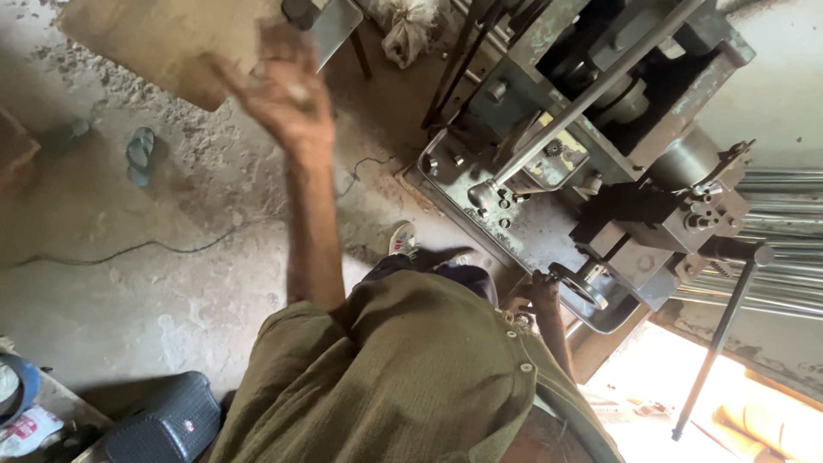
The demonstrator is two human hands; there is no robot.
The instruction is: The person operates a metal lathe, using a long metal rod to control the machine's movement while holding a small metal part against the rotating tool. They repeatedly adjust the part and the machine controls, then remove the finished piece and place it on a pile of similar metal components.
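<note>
My left hand (283, 86) is raised over the dusty floor, blurred, with its fingers apart and nothing visible in them. My right hand (536, 296) is down at the front of a grey metal lathe (549, 129) and closes on its round handwheel (583, 283). My olive shirt (411, 377) fills the lower middle of the view, and one shoe (401, 238) shows beyond it. A long steel bar (591, 94) runs diagonally across the machine.
A long lever (720, 343) hangs from the lathe's right side, beside a stack of shiny metal rods (784, 214). On the floor lie a sandal (140, 156), a thin cable (154, 247), a wooden board (154, 39) and a black ribbed box (163, 427).
</note>
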